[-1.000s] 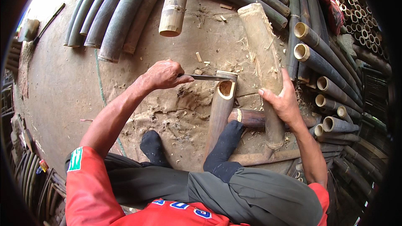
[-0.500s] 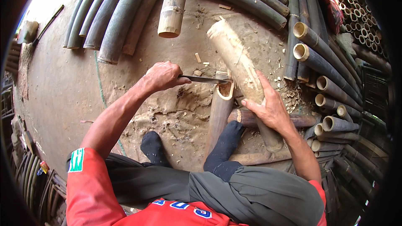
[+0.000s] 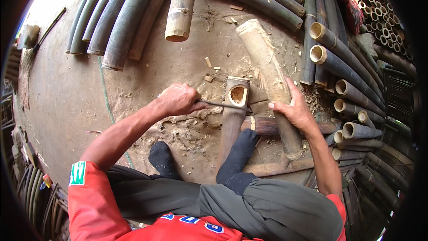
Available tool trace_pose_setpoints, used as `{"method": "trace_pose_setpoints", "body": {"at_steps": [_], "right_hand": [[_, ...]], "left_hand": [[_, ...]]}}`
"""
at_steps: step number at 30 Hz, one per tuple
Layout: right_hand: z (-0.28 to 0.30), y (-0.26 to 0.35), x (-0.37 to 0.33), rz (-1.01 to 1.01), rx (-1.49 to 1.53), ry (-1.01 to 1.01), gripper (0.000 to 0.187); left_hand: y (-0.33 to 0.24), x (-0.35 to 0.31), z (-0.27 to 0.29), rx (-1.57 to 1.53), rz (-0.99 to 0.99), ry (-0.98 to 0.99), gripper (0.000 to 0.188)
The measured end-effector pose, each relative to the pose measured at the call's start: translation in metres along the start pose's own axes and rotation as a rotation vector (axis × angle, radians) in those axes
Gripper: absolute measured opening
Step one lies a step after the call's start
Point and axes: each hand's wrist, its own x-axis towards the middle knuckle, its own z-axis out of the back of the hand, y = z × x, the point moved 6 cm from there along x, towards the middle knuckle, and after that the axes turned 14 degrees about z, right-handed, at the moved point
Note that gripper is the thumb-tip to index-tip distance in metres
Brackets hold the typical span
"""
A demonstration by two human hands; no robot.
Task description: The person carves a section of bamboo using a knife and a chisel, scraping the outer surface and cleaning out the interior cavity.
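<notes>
Around, bamboo poles (image 3: 128,22); littered floor (image 3: 178,62); left grip (image 3: 179,99) clasps knife (image 3: 216,103); right grip (image 3: 295,110), frayed club (image 3: 262,52).

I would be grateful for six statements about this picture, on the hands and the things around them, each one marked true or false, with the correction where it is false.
1. The left hand holds a knife. True.
2. The right hand is empty. False: it holds a thick, frayed bamboo piece.
3. A bamboo tube has an opening cut near its far end. True.
4. Both feet are bare. False: dark socks cover both feet.
5. Several dark tubes at the right show open ends. True.
6. The shirt is plain white. False: the shirt is mainly red.
</notes>
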Motion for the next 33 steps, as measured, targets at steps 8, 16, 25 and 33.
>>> {"method": "trace_pose_setpoints", "body": {"at_steps": [8,16,25,33], "right_hand": [[0.018,-0.004,-0.022,0.050,-0.104,-0.055,0.099],[0.009,-0.015,-0.030,-0.105,-0.282,0.177,0.096],[-0.010,-0.019,-0.035,-0.158,-0.177,0.044,0.085],[0.013,0.000,-0.024,0.020,-0.101,-0.151,0.089]], "left_hand": [[-0.010,0.048,0.014,-0.046,0.152,-0.081,0.057],[-0.015,0.051,0.017,-0.008,0.187,-0.045,0.054],[-0.016,0.055,0.020,-0.007,0.236,0.034,0.057],[-0.011,0.057,0.014,-0.008,0.257,0.083,0.058]]}}
